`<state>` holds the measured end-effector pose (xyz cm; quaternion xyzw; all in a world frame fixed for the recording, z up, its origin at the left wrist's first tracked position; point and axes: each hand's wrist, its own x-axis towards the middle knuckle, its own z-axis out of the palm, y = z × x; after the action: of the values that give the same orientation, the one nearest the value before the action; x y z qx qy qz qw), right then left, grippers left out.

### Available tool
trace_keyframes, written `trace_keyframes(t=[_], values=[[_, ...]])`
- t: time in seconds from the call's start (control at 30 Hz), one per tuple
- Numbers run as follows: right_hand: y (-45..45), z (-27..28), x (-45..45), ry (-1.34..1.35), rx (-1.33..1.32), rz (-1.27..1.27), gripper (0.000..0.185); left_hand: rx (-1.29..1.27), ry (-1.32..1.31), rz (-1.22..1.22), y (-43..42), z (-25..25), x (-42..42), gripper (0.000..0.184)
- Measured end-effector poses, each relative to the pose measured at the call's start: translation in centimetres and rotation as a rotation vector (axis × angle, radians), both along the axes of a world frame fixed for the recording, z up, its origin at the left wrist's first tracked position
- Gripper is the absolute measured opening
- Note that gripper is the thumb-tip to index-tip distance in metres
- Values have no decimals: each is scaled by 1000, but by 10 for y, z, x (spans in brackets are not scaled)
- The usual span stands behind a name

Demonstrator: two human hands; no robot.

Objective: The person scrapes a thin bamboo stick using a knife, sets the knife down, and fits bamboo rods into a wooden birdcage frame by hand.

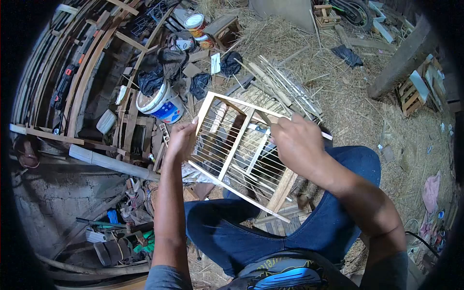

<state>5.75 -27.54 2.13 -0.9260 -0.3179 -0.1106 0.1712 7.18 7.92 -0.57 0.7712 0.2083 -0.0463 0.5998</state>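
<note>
A pale wooden frame (236, 144) with many thin parallel bars is held tilted above my lap. My left hand (181, 140) grips its left side, fingers closed on the edge. Over the upper right part of the frame, my right hand (298, 144) is closed, knuckles up, its fingertips at the top rail near the bars. Whether those fingers also pinch something small is hidden. My knees in blue jeans (227, 227) are spread below the frame.
A white bucket (164, 105) stands beyond my left hand, near black plastic bags. Bamboo strips (280, 87) lie on the straw-covered ground ahead. Wooden racks (92, 72) fill the left, a post (403, 58) leans at the right, and tools (121, 232) lie at lower left.
</note>
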Motion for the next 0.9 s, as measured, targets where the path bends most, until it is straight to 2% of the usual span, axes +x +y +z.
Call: trace_keyframes(t=[0.1, 0.23, 0.27, 0.43, 0.53, 0.77, 0.9], values=[[13, -1, 7, 11, -6, -16, 7, -4, -13, -52, 26, -24, 5, 32], [25, 4, 12, 111, -18, -31, 10, -77, 25, 65, -3, -2, 1, 36], [26, 5, 13, 143, -33, -33, 11, -40, 23, 18, 17, -21, 5, 36], [29, 5, 17, 185, -5, -43, 12, -18, -29, -32, 4, -5, 3, 37], [34, 7, 18, 213, -2, -42, 11, 26, 52, -50, -11, 18, -3, 39], [41, 10, 20, 235, 44, -33, 8, 0, 6, -56, 2, -3, 1, 40], [44, 8, 23, 261, -11, -50, 9, -7, 20, -69, -2, 8, -2, 38]])
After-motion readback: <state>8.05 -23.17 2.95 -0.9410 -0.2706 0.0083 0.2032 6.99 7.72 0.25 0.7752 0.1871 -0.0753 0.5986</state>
